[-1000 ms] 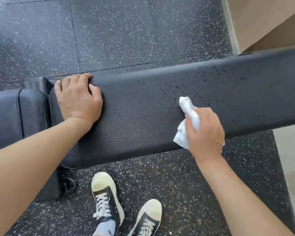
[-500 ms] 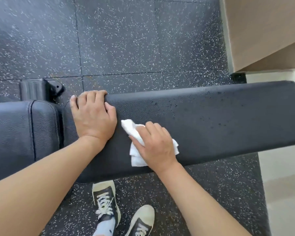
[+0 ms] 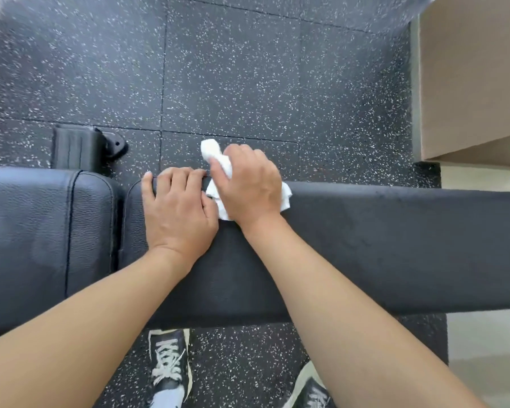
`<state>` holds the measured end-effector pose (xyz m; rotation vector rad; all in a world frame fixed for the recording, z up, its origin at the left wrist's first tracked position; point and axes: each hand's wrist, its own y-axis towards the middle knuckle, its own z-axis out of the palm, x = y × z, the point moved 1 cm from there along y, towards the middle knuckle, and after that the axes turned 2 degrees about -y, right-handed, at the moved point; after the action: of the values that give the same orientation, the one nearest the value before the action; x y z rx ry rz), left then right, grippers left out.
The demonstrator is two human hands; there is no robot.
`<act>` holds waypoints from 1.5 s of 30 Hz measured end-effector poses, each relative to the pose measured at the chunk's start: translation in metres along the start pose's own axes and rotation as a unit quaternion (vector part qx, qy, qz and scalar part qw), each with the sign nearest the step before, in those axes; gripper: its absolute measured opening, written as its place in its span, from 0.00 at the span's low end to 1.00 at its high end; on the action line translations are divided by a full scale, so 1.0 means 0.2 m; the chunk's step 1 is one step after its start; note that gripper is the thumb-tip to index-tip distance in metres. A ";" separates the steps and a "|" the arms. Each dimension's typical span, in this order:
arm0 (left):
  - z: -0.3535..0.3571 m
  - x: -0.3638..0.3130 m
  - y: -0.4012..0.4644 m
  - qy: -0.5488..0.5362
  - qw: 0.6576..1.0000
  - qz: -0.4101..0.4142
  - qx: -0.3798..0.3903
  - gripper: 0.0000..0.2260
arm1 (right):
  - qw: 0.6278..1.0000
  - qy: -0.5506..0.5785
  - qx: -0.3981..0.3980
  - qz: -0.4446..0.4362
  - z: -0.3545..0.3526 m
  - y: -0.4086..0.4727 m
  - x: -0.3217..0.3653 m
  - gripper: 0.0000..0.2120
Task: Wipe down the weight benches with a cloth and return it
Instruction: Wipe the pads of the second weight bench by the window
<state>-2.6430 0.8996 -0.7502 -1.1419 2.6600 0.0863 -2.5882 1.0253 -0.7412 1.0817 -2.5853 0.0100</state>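
Observation:
A black padded weight bench (image 3: pixel 395 245) runs across the view, with a second pad section (image 3: pixel 42 237) to its left across a narrow gap. My left hand (image 3: pixel 177 213) rests on the long pad near that gap, fingers hooked over the far edge. My right hand (image 3: pixel 248 187) grips a crumpled white cloth (image 3: pixel 215 154) and holds it at the pad's far edge, right beside my left hand. Part of the cloth sticks out past the fingers over the floor; the rest is hidden under the palm.
The floor (image 3: pixel 248 83) is black rubber with white speckles. A black bench foot (image 3: pixel 83 148) stands on it behind the left pad. A beige wall or cabinet (image 3: pixel 477 78) rises at the right. My two shoes (image 3: pixel 170 369) stand under the bench's near edge.
My right hand slid the cloth leftward along the pad and then forward to its far edge, ending against my left hand. The left hand stayed put. The view shifted down.

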 end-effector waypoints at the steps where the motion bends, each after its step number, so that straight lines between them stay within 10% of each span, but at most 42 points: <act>1: 0.00 0.00 0.00 0.004 1.000 0.000 -0.003 0.21 | 1.000 0.019 -0.001 -0.009 0.01 0.00 0.03 0.15; 8: -0.01 -0.02 0.00 0.005 1.000 -0.008 -0.015 0.19 | 0.982 0.012 0.025 -0.185 -0.29 -0.36 -0.60 0.15; 13: 0.02 0.00 0.01 0.002 0.999 0.001 -0.050 0.18 | 0.999 -0.032 -0.016 -0.013 -0.45 -0.34 -1.07 0.16; 17: 0.05 0.01 0.00 0.005 0.998 0.001 -0.057 0.18 | 0.996 -0.016 -0.043 0.080 -0.30 -0.20 -0.82 0.14; 25: 0.03 -0.01 -0.01 0.019 0.998 0.002 -0.059 0.16 | 0.995 0.064 -0.047 -0.068 -0.04 -0.22 -0.10 0.10; 31: 0.03 -0.01 0.00 0.020 0.998 0.011 -0.052 0.19 | 0.970 0.054 0.018 -0.235 -0.24 -0.70 -0.54 0.09; 37: 0.03 -0.01 0.00 0.009 0.999 0.008 -0.046 0.18 | 0.998 -0.016 -0.019 -0.058 -0.40 -0.56 -1.13 0.15; 45: 0.02 0.00 0.00 0.009 0.998 0.012 -0.053 0.18 | 0.995 0.042 -0.036 -0.084 -0.07 -0.12 -0.18 0.10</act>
<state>-2.6418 0.8999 -0.7549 -1.1483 2.7149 0.2250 -2.5436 1.0359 -0.7427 1.2401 -2.3958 -0.0759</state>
